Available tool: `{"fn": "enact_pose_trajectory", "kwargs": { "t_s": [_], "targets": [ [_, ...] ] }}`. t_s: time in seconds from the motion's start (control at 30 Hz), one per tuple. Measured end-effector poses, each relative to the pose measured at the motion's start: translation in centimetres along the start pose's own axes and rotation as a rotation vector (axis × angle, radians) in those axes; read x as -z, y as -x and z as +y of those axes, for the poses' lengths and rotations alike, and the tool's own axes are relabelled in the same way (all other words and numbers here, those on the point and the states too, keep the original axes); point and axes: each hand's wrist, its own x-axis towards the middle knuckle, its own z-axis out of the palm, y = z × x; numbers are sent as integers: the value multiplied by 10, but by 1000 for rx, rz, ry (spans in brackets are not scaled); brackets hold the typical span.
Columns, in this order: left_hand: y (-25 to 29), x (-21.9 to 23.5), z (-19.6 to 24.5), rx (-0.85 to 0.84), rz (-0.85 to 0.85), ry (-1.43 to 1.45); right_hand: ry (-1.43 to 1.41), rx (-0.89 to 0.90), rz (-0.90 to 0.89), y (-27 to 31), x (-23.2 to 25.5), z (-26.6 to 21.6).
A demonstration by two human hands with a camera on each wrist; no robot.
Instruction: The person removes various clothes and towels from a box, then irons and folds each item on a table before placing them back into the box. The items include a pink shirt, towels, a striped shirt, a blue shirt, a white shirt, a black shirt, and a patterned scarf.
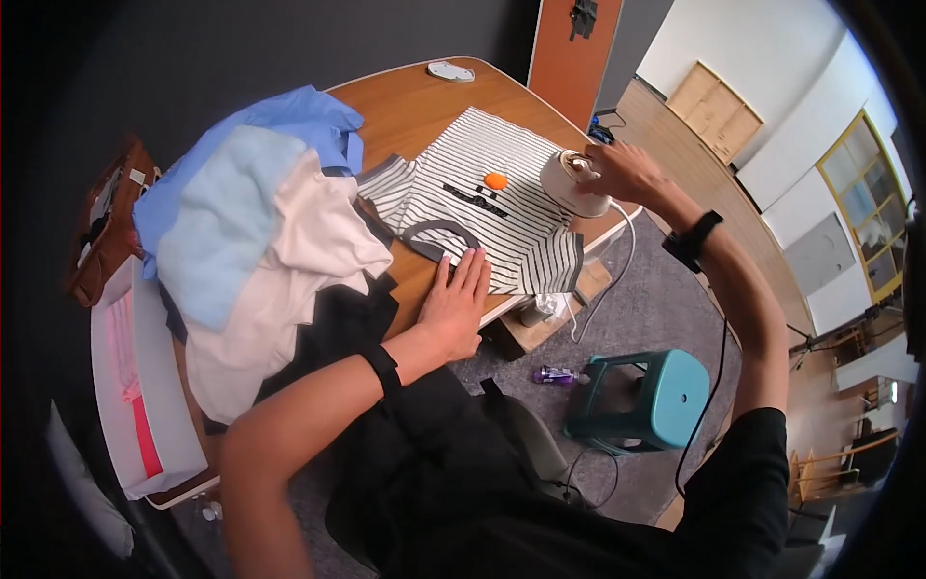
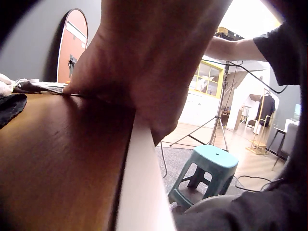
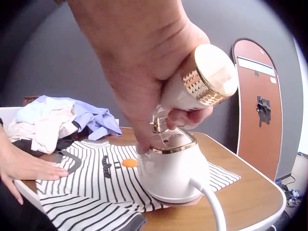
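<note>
A striped white-and-dark shirt (image 1: 482, 145) lies spread on the wooden table, with dark lettering and an orange patch (image 1: 496, 181) on its front. My left hand (image 1: 451, 314) rests with extended fingers at its grey collar; in the left wrist view this hand (image 2: 139, 57) is over the table edge. My right hand (image 1: 632, 176) grips a white appliance with gold trim (image 1: 569, 193), which stands over the shirt's side near the sleeve. The right wrist view shows the hand (image 3: 139, 62) curled round its handle, with the white body (image 3: 171, 173) upright and a white cord running off it.
Blue, light blue, cream and black clothes (image 1: 231, 222) are heaped on the left of the table (image 1: 395, 96). A white oval object (image 1: 450, 71) lies at the far edge. Beyond the near edge are a teal stool (image 1: 675, 396), a purple bottle (image 1: 555, 375) and cords on the floor.
</note>
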Motion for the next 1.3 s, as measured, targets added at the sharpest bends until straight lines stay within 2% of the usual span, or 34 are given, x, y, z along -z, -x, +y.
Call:
{"fn": "enact_pose_trajectory", "kwargs": {
  "t_s": [0.03,0.07,0.13,0.27,0.3,0.37,0.4,0.43,0.7,0.83,0.87,0.97,1.03,1.1,1.17,1.2,1.3],
  "targets": [
    [0,0,2,9,12,-23,0,6,6,-14,-4,-1],
    [-1,-3,3,15,23,-49,-9,-38,-70,-25,-1,-6],
    [-2,-8,5,22,51,-103,-27,-42,-63,-50,-18,2],
    [-1,3,3,-1,-9,-91,-49,-84,-93,-77,-48,25],
    [0,5,2,-6,-22,-89,-40,-62,-43,-78,-55,34],
    [-1,9,1,-20,-46,-74,-15,-20,48,-73,-61,46],
    [-1,9,0,-27,-36,-27,-118,-107,-95,-74,-60,55],
    [-1,8,-2,-36,-25,19,-168,-183,-175,-60,-39,45],
    [3,17,-7,-88,-79,94,-111,-243,-206,-39,-61,97],
    [3,21,-12,-115,-93,96,-107,-202,-123,-17,-68,113],
    [3,21,-11,-115,-90,67,-134,-190,-51,-8,-65,114],
    [6,23,-8,-107,-79,16,-157,-425,-170,3,-50,110],
    [4,27,-7,-107,-57,25,-222,-444,-101,12,-48,115],
    [-8,29,-7,-116,132,113,-173,-403,37,15,-59,130],
    [-34,33,-5,-114,253,197,-179,-427,42,14,-44,118],
    [-55,31,-6,-125,274,238,-182,-439,47,13,-32,108],
    [-121,42,-8,-117,109,413,-245,-478,48,5,-9,98]
  ]
}}
